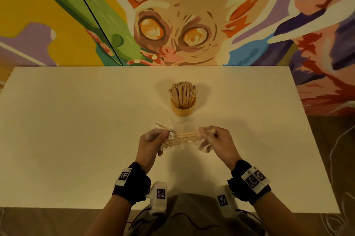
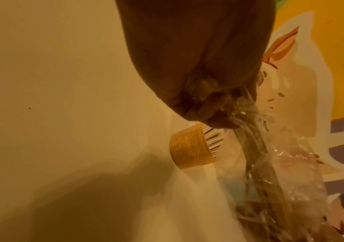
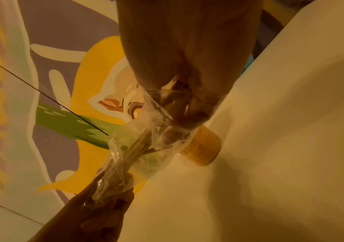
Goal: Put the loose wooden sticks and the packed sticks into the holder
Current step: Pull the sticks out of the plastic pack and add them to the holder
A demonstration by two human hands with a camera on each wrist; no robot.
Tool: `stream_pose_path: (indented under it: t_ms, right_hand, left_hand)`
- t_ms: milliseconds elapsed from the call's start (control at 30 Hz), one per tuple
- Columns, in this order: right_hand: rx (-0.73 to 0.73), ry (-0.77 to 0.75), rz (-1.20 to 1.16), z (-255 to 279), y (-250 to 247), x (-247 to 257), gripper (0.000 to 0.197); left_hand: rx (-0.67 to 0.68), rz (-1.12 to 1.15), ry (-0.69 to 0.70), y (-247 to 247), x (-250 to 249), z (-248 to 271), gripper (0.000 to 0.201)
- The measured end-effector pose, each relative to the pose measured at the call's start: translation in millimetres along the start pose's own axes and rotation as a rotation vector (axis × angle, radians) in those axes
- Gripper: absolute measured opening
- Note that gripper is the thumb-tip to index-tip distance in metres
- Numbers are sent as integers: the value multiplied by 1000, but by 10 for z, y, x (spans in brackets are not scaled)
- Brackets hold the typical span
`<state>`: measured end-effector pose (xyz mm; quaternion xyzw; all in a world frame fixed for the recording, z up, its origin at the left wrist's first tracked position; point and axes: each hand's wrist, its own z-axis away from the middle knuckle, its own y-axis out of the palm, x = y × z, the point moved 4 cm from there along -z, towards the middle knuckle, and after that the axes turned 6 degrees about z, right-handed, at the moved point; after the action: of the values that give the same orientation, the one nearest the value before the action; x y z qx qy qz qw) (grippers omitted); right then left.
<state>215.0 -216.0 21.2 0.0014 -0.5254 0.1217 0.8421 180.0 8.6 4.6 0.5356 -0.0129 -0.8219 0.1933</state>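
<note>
A clear plastic pack of wooden sticks (image 1: 182, 137) lies crosswise between both hands, held above the white table (image 1: 76, 139). My left hand (image 1: 153, 139) grips its left end, near a small printed label. My right hand (image 1: 213, 137) pinches the crinkled plastic at the right end. In the left wrist view the pack (image 2: 270, 155) runs down from the curled fingers; in the right wrist view the pack (image 3: 129, 150) stretches between both hands. Behind the pack stands a round wooden holder (image 1: 183, 109) (image 2: 189, 147) (image 3: 204, 147), full of upright wooden sticks (image 1: 183, 91).
A painted mural wall (image 1: 172, 14) rises directly behind the table's far edge. The table's right edge (image 1: 315, 149) drops to a dark floor. Wrist straps with printed markers sit on both forearms near the front edge.
</note>
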Motion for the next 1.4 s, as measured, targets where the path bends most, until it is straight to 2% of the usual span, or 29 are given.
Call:
stream_pose_path:
  t_ms: [167,267,367,533,667,767,867,1033,1233,1400]
  right_hand:
    - [11,26,-51,-7,7,24,21]
    - [39,10,-62,2,37,27,19]
    - [29,-27,-54,0,42,12,14]
    - [-24,-69,-28,12,10,20,10]
    - [-37,-78,-6,18,7,20,14]
    - [31,-31,-99,21,70,45,15]
    - [61,-16,-216,25,106,81,11]
    - [9,-24,-293,-7,-41,53,6]
    - [26,2,-336,7,18,30,16]
    - [-50,11,-419,28,-32,-28,12]
  left_hand:
    - [-22,-34,25,51,-80,7,25]
    - [-138,-70,29,70,-121,-10,37]
    - [-206,-21,26,111,-132,-27,32]
    - [-213,59,51,161,-127,-44,30]
    - [-193,72,38,155,-88,-54,29]
    - [-150,64,24,187,-63,-26,25]
    - [-109,65,6,263,-56,19,30]
    - [-198,53,54,180,-143,13,29]
    - [-127,-109,106,342,-202,55,26]
    - [-197,-59,153,267,-244,18,32]
